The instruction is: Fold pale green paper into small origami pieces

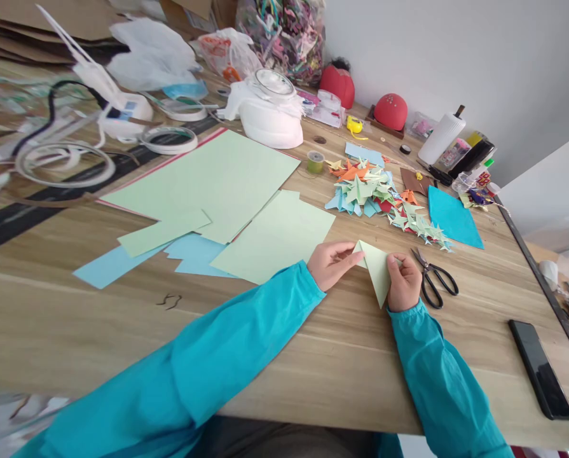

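A folded piece of pale green paper (pixel 376 267) is held between both hands just above the wooden table. My left hand (pixel 334 264) pinches its upper left corner between thumb and fingers. On the other side, my right hand (pixel 403 283) grips the right edge with the thumb on top; some of its fingers are hidden behind the paper. Black-handled scissors (pixel 434 280) lie right beside my right hand. Beyond the hands is a pile of folded paper stars (pixel 365 187) in green, blue and orange. Pale green sheets (pixel 284 238) lie left of my left hand.
A large green sheet (pixel 208 178) and blue paper strips (pixel 117 264) lie at the left. A black phone (pixel 541 369) rests at the right front. At the back stand a white glue gun (pixel 122 111), tape rolls (pixel 170 140), a red pincushion (pixel 390 112) and a white bottle (pixel 441 137).
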`<state>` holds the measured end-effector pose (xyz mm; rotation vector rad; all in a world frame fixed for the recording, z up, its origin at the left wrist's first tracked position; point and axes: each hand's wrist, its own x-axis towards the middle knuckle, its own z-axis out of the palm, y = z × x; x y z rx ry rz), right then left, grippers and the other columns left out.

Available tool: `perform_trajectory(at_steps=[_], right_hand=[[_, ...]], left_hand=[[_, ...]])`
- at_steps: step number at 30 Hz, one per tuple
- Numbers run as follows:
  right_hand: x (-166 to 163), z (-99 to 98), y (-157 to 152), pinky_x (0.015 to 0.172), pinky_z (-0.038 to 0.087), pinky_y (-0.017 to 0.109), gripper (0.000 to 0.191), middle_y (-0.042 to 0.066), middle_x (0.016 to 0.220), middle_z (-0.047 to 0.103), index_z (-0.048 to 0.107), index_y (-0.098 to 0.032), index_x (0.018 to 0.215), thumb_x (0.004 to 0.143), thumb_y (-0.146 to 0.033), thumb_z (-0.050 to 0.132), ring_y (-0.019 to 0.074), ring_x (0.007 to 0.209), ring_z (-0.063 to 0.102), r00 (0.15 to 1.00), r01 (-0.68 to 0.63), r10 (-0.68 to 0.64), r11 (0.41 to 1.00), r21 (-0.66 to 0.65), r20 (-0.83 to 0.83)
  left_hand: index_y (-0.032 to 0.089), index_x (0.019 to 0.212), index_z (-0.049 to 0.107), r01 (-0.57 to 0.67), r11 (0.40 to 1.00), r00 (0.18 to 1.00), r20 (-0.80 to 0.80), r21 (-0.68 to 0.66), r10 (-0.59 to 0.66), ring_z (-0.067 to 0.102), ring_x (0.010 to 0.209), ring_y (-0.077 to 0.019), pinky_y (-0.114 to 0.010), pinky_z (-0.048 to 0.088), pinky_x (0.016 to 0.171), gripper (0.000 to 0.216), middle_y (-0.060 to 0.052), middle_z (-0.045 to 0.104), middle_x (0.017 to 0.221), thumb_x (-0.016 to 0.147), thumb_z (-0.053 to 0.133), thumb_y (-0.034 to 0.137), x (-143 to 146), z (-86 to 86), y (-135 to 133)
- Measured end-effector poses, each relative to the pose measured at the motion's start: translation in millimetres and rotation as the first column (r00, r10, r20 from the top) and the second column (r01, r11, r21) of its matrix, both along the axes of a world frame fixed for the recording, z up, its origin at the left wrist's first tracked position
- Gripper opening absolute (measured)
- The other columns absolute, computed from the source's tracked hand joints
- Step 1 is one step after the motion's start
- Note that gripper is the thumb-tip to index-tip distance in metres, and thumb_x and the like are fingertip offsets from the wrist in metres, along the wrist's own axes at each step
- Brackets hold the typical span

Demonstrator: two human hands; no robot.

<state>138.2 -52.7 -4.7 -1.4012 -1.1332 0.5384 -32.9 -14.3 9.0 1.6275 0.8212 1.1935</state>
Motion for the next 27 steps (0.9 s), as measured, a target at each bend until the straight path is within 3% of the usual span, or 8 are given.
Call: perform_trajectory(at_steps=[3,7,12,17,22,27], right_hand=[[-2.1,-0.2,0.4,0.046,0.034,0.022,0.031,-0.002,0.057,0.055,0.062,-0.014,0.077,0.072,-0.044,0.062,0.0093,0.049,0.043,0.999,-0.029,0.028,0.997,-0.067,-0.026],[-4.1,1.6,-0.6,0.040,0.025,0.020,0.033,-0.006,0.047,0.043,0.062,-0.014,0.076,0.071,-0.046,0.062,0.0070,0.042,0.033,1.000,-0.031,0.031,0.994,-0.106,-0.001],[-4.1,1.8,-1.2,0.039,0.021,0.020,0.031,-0.008,0.045,0.035,0.062,-0.013,0.077,0.073,-0.044,0.061,0.0060,0.041,0.028,0.999,-0.039,0.042,0.993,-0.108,0.028],[-2.7,-1.1,-0.9,0.040,0.020,0.020,0.029,-0.009,0.045,0.032,0.063,-0.014,0.076,0.073,-0.043,0.062,0.0059,0.041,0.026,0.998,-0.043,0.045,0.995,-0.085,0.033],[-2.4,-2.4,-1.0,0.041,0.030,0.021,0.027,-0.004,0.051,0.050,0.062,-0.015,0.073,0.070,-0.042,0.065,0.0076,0.044,0.039,0.993,-0.111,0.107,0.990,-0.084,-0.049],[-4.4,3.5,-2.3,0.052,0.045,0.025,0.020,0.002,0.068,0.066,0.066,-0.017,0.072,0.068,-0.037,0.068,0.0139,0.059,0.057,0.983,-0.183,0.185,0.981,-0.056,0.023]], left_hand=[[0.013,0.077,0.069,0.075,0.976,0.996,0.071,-0.204,-0.062,0.060,0.070,-0.0168,-0.026,0.052,0.064,0.035,-0.004,0.066,0.072,0.076,0.057,0.046,4.1,1.4,-3.2],[0.014,0.071,0.068,0.045,0.931,0.988,0.151,-0.363,0.011,0.057,0.065,-0.0152,-0.025,0.052,0.058,0.036,-0.001,0.063,0.066,0.070,0.062,0.049,5.5,-1.5,0.8],[0.013,0.065,0.068,-0.061,0.953,0.989,0.113,-0.298,0.099,0.049,0.055,-0.0108,-0.023,0.043,0.052,0.030,0.002,0.057,0.054,0.069,0.065,0.042,3.3,-4.3,6.1],[0.012,0.060,0.068,-0.079,0.948,0.986,0.116,-0.308,0.120,0.045,0.050,-0.0090,-0.022,0.040,0.049,0.027,0.003,0.052,0.048,0.067,0.067,0.039,1.5,-2.4,6.3],[0.013,0.066,0.070,0.078,0.864,0.972,0.231,-0.497,0.046,0.057,0.059,-0.0151,-0.026,0.051,0.050,0.030,-0.002,0.064,0.062,0.057,0.074,0.041,3.2,1.4,3.7],[0.014,0.069,0.070,0.158,0.839,0.970,0.239,-0.521,-0.034,0.059,0.063,-0.0170,-0.028,0.054,0.051,0.030,-0.002,0.065,0.066,0.060,0.072,0.042,2.8,4.9,0.2]])
